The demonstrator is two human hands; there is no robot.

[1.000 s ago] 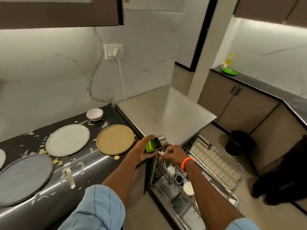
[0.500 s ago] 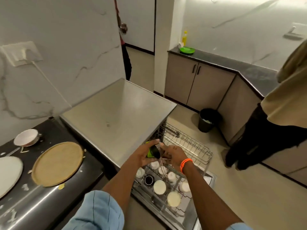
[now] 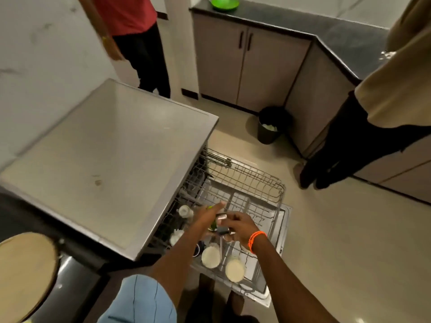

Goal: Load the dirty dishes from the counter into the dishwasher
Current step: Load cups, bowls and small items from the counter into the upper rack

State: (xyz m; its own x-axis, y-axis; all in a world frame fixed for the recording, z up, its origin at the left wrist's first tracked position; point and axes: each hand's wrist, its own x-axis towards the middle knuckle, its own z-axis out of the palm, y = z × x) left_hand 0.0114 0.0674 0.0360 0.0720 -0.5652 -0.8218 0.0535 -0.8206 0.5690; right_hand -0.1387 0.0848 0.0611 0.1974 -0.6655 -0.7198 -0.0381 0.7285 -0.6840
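Above the pulled-out dishwasher rack (image 3: 233,229), a small steel cup (image 3: 221,219) with a green side is held between the left hand (image 3: 206,217) and right hand (image 3: 240,226), fingers curled round it. 2 pale bowls (image 3: 211,256) are seated nearest. Beyond, the rack's far half lies open to its wire edge.

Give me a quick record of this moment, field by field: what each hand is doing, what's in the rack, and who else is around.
left hand: holds a green cup
right hand: grips a small metal item; blurred, kind unclear
dishwasher rack: pulled out, pale round dishes at the near end
counter: tan plate waiting
bystanders: two people standing nearby
floor: black bin
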